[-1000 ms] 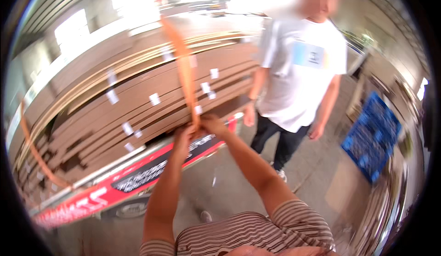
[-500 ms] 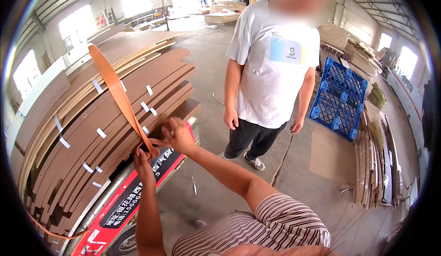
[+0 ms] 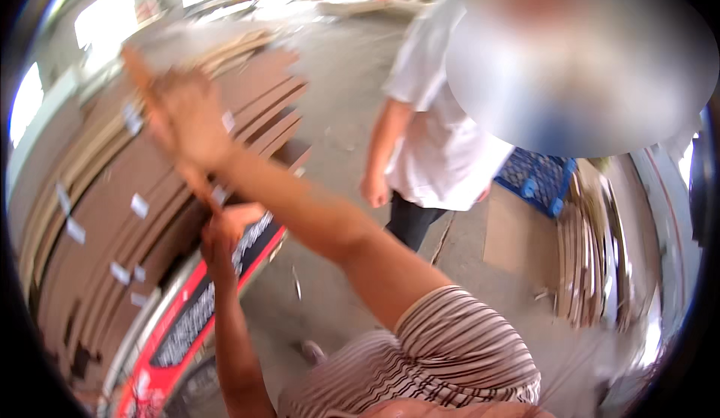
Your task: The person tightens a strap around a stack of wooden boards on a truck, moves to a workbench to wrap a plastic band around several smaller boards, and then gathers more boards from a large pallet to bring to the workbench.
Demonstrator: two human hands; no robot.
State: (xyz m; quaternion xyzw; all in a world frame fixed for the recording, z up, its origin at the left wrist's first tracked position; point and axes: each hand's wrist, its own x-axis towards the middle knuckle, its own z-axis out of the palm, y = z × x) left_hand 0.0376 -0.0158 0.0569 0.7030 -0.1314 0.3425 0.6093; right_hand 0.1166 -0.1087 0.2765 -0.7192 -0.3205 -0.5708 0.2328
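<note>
Left of centre, a bare left hand [image 3: 220, 239] grips the lower end of a flat orange webbing strap [image 3: 198, 183]; upper left, the blurred right hand [image 3: 189, 110] touches it, finger closure I cannot tell; lower left, unreadable white lettering [image 3: 180, 335] on a red-and-black side panel [image 3: 154, 392]

A short-sleeved, pale knit-like shirt with thin dark brown stripes [image 3: 352, 377].

The right sleeve [image 3: 469, 335] is loose, its stripes curving around it and ending at a plain-cut hem above the elbow; across the torso they look finer and closer. Below, the right arm [image 3: 300, 204] and left arm [image 3: 236, 332] are bare. One pale, blurred shoe tip [image 3: 313, 352] shows past the shirt.
</note>
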